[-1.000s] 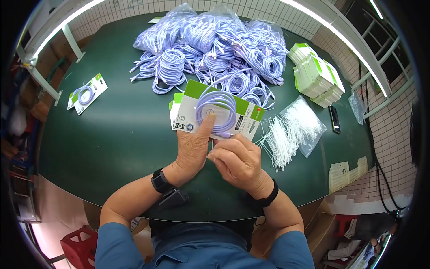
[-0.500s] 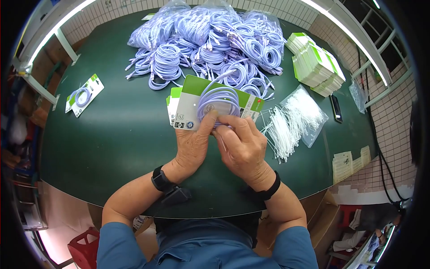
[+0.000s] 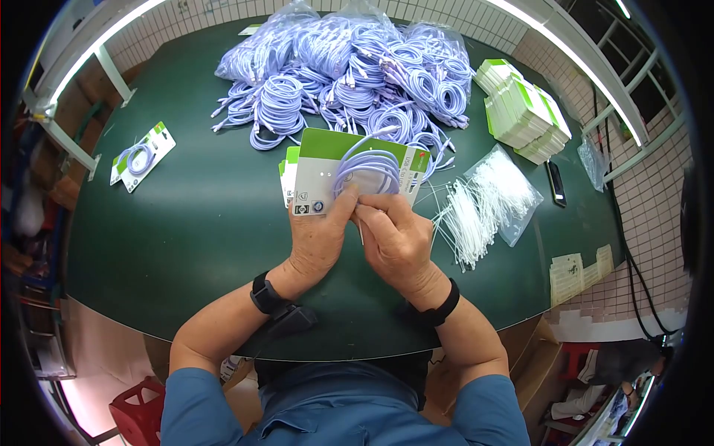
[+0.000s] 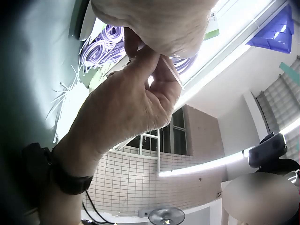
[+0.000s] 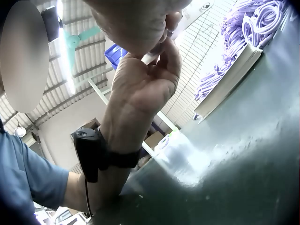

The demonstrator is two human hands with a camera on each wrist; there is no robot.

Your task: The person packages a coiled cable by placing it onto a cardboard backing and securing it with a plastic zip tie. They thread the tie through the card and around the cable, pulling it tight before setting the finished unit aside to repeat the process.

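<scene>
My left hand (image 3: pixel 317 239) grips a green and white packaging card (image 3: pixel 314 172), with its thumb lying on the front. Against that card sits a coiled lilac USB cable (image 3: pixel 374 161), one end sticking up past the top loops. Right beside the left thumb, my right hand (image 3: pixel 400 236) pinches a thin white cable tie (image 4: pixel 172 72) at the coil's lower edge. Its tail pokes out below the fingers; the rest is hidden behind the hands. Both hands are over the table, close together.
Bagged and loose lilac cable coils (image 3: pixel 349 59) heap at the back. On the right lie stacked packaging cards (image 3: pixel 524 115), a bag of white cable ties (image 3: pixel 491 204) and a phone (image 3: pixel 556 183). Carded cables (image 3: pixel 141 157) lie far left. More cards (image 3: pixel 288 171) show behind the held one.
The right hand has shifted up to the coil's lower edge, beside the left thumb, with the cable tie still pinched. The left hand keeps its grip on the card and cable.
</scene>
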